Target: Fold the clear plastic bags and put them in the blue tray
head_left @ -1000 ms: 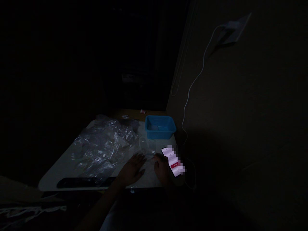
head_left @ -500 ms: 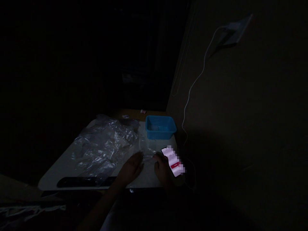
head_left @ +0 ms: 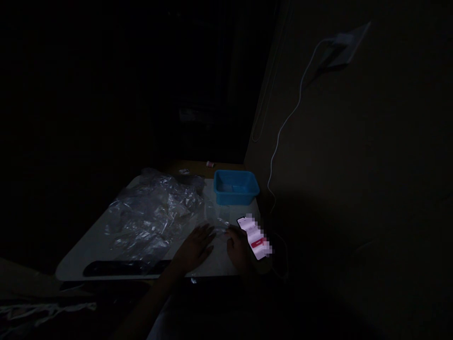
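On a white tabletop point(head_left: 92, 245): two bare hands meet over see-through plastic in a darkened room, seen from the wearer's own viewpoint.
Left hand point(head_left: 193, 248): palm down, fingers stretched forward and slightly parted, thumb angled toward its partner; its fingertips reach the plastic, with nothing visibly gripped.
Right hand point(head_left: 238, 248): fingers partly curled, thumb and forefinger near the plastic; the dim light does not show whether they pinch it.
Thin clear plastic point(head_left: 222, 222): flat on the tabletop at the fingertips of both hands, reaching toward the basin, its outline hard to follow.
Crumpled plastic point(head_left: 148, 212): a wide, glinting heap to the left of the hands.
Blue basin point(head_left: 235, 197): upright at the far right corner, beyond the hands.
Phone point(head_left: 255, 238): screen lit, just beside the right hand, a red button showing, part of the display pixelated.
White cable point(head_left: 279, 132): dangling along the wall from a plug at the outlet plate point(head_left: 356, 45), upper right.
Dark strip point(head_left: 120, 268): along the tabletop's near edge, partly behind the left arm.
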Demonstrator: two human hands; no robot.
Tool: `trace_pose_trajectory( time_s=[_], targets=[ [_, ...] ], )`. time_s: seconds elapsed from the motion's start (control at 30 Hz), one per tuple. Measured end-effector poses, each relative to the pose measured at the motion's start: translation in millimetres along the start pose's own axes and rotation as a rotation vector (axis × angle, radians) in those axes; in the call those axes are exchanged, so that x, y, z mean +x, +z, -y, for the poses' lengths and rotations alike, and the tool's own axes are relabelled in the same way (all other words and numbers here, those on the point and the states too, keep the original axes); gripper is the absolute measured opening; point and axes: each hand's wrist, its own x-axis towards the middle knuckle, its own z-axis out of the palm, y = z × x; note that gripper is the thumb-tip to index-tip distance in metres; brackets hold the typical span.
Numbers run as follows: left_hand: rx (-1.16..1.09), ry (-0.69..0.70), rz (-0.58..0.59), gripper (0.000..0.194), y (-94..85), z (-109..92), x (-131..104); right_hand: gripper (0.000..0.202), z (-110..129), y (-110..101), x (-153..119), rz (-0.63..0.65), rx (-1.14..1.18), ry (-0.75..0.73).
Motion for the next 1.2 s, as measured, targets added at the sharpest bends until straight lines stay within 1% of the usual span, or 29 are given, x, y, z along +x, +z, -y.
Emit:
trace_pose_trajectory(
  time_s=[0.17, 0.37, 0.53, 0.97, 1.2],
  targets=[
    [0.004, 0.023, 0.059, 0.043, -1.7, 0.1, 1.6, 0.039, -0.2, 0.2, 0.3, 0.007, -0.001, 0.015],
    [0.023, 0.003, 0.081, 0.044, -1.1, -0.1, 1.3, 0.039, 2.5, -1.9, 1.7, 0.017, 0.012, 0.029],
    [0.030, -0.003, 0.090, 0.045, -2.5, -1.0, 0.9, 0.035, 4.1, -3.5, 2.2, 0.026, 0.025, 0.034],
    [0.020, -0.006, 0.106, 0.046, -4.4, -1.0, 0.6, 0.036, 3.8, -2.9, 2.7, 0.021, 0.025, 0.038],
    [0.009, -0.005, 0.080, 0.045, -2.6, 0.1, 0.3, 0.037, 2.7, -1.3, 2.5, 0.017, 0.026, 0.039]
  ],
)
